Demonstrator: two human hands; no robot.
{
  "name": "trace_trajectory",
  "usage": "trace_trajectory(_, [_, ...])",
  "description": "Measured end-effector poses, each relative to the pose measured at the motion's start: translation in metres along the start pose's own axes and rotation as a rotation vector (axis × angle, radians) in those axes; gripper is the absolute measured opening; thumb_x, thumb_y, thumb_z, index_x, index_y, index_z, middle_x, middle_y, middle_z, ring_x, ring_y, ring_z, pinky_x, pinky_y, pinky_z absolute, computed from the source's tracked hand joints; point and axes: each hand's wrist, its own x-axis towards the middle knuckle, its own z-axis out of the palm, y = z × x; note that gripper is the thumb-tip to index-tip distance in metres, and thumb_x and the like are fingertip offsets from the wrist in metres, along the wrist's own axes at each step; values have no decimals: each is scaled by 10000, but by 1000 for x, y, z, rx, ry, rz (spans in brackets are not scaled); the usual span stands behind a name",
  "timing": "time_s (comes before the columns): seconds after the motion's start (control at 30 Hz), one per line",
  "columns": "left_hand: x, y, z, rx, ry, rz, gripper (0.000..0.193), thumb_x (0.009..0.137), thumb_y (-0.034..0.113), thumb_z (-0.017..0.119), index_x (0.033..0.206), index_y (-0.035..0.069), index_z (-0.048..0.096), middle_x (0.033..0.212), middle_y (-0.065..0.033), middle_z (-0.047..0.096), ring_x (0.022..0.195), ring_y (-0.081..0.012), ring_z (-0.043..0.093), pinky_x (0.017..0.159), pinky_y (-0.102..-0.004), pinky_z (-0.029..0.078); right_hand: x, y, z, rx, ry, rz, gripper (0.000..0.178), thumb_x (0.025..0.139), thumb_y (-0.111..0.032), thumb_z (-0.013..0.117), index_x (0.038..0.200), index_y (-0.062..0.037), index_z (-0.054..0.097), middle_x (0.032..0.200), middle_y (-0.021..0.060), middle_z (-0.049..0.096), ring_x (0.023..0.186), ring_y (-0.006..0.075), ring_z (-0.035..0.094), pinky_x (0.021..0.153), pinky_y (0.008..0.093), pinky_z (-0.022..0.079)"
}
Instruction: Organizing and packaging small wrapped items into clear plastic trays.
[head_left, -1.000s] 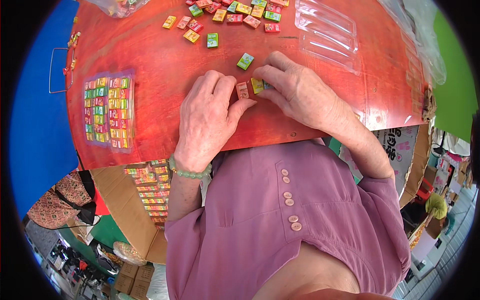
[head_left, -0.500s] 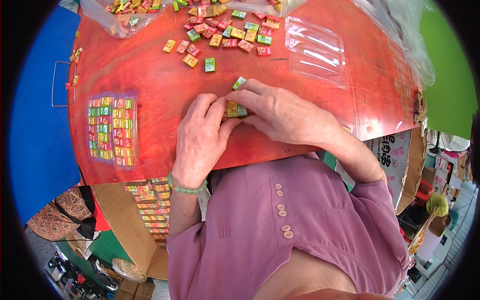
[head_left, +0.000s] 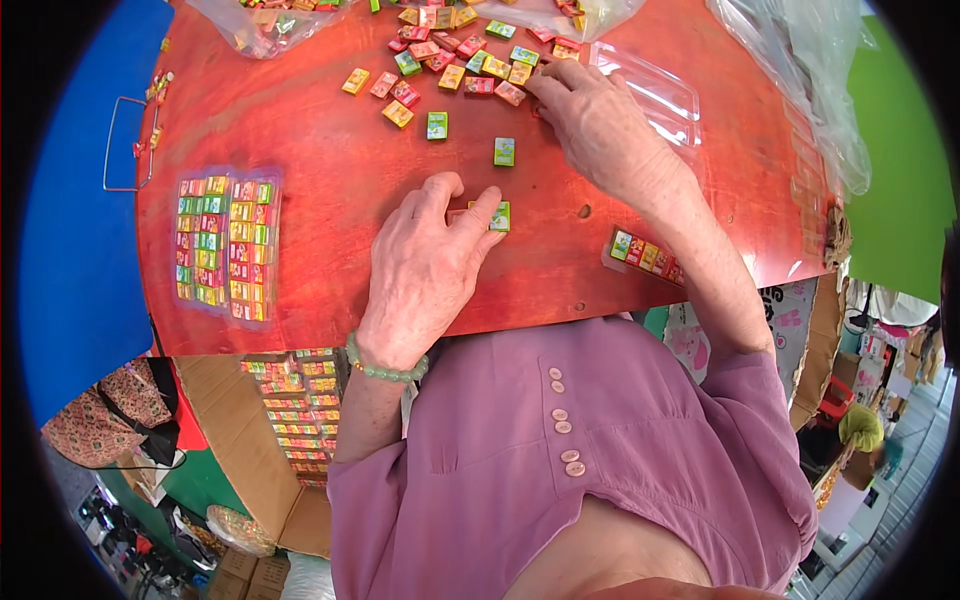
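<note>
My left hand (head_left: 425,255) lies low over the red table, its thumb and fingers curled round a few small candy-coloured boxes. A green box (head_left: 502,216) shows at the thumb tip, and part of a reddish one shows between the fingers. My right hand (head_left: 615,130) reaches to the near right side of a loose pile of small boxes (head_left: 480,86). Its fingertips close over a small red box (head_left: 539,112), mostly hidden beneath them. A single green box (head_left: 504,152) stands between the hands, with another green box (head_left: 437,126) farther left.
A filled clear tray of boxes (head_left: 228,245) lies at the left. Another tray (head_left: 645,255) is partly under my right forearm. Empty clear plastic trays (head_left: 660,95) and plastic bags (head_left: 800,80) are at the back right. A carton of filled trays (head_left: 300,410) stands below the table edge.
My right hand has left the boxes beside my left hand and moved up to the pile. My left hand has shifted slightly right, and the tray under my right forearm has come into sight.
</note>
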Motion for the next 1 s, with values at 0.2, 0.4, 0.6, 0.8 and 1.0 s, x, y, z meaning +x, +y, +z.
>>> trace_trajectory(0.2, [-2, -2, 0, -50, 14, -27, 351, 809, 111, 820, 1138, 56, 712, 1048, -86, 554, 872, -239, 621, 755, -403, 538, -15, -15, -15, 207, -100, 45, 230, 974, -102, 643, 1175, 9, 643, 1168, 182, 628, 960, 409, 663, 813, 466, 553])
trace_trajectory(0.4, [-3, -5, 1, -104, 40, -40, 348, 829, 113, 808, 1144, 28, 688, 1047, -103, 555, 881, -279, 626, 763, -418, 536, -19, -12, -33, 414, -185, 70, 348, 910, -47, 724, 1254, -55, 677, 1182, 136, 618, 1016, 335, 668, 848, 427, 554])
trace_trajectory(0.6, [-3, -6, 2, -124, 39, -48, 361, 844, 132, 800, 1162, 11, 676, 1063, -117, 568, 918, -303, 642, 781, -422, 545, -12, -7, -23, 483, -209, 86, 452, 852, -6, 771, 1289, -67, 674, 1215, 116, 604, 1085, 305, 642, 884, 402, 542])
trace_trajectory(0.8, [-4, -8, 4, -130, 44, -57, 366, 843, 133, 799, 1163, 5, 674, 1051, -122, 577, 913, -314, 647, 778, -426, 551, -15, -7, -15, 447, -205, 49, 422, 883, -60, 756, 1297, -69, 674, 1189, 140, 623, 1042, 329, 662, 863, 415, 546])
trace_trajectory(1.0, [-4, -9, 2, -184, 40, -62, 397, 827, 134, 807, 1177, 1, 673, 1067, -126, 589, 921, -318, 656, 779, -419, 557, -16, -11, -18, 411, -207, 34, 407, 913, -65, 714, 1313, -66, 639, 1178, 170, 619, 1031, 373, 653, 849, 441, 540])
